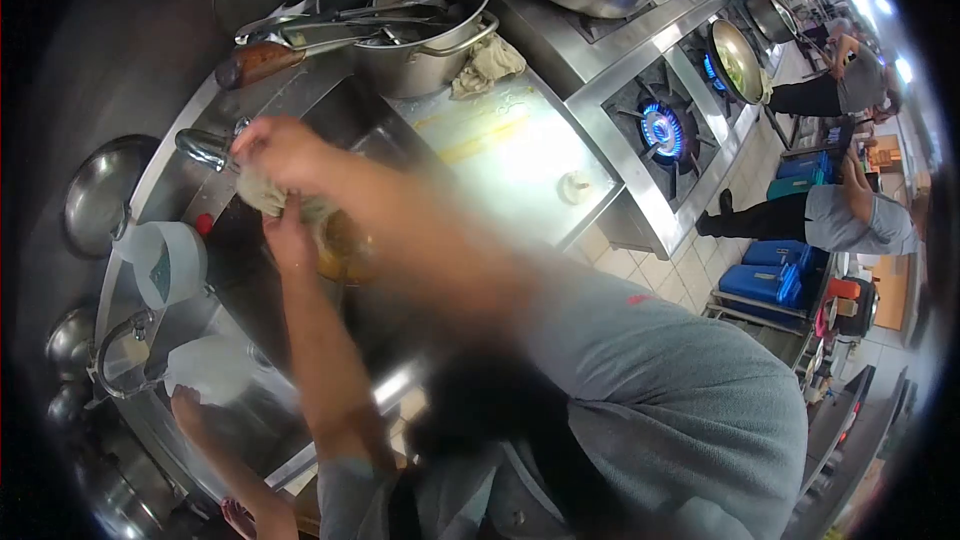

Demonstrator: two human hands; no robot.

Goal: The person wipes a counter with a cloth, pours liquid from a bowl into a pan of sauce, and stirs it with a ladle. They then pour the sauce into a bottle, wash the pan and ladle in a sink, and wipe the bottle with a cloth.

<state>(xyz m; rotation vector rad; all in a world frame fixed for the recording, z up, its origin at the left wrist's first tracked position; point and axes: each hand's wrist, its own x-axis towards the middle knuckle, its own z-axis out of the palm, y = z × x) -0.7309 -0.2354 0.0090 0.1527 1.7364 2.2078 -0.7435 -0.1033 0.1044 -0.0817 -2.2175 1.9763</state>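
My right hand is closed on a wet-looking beige cloth, right beside the curved metal faucet. From below, my left hand grips the same cloth, its fingers pressed against it. Both hands are over the steel sink. Just right of my left hand, a vessel with orange-yellow contents shows partly behind my forearm. My right forearm is blurred and covers part of the sink.
A large pot with utensils stands beyond the sink, a crumpled cloth beside it. A white container sits on the sink edge. A burner is lit. Another person's hand touches a whitish container. Other people stand at right.
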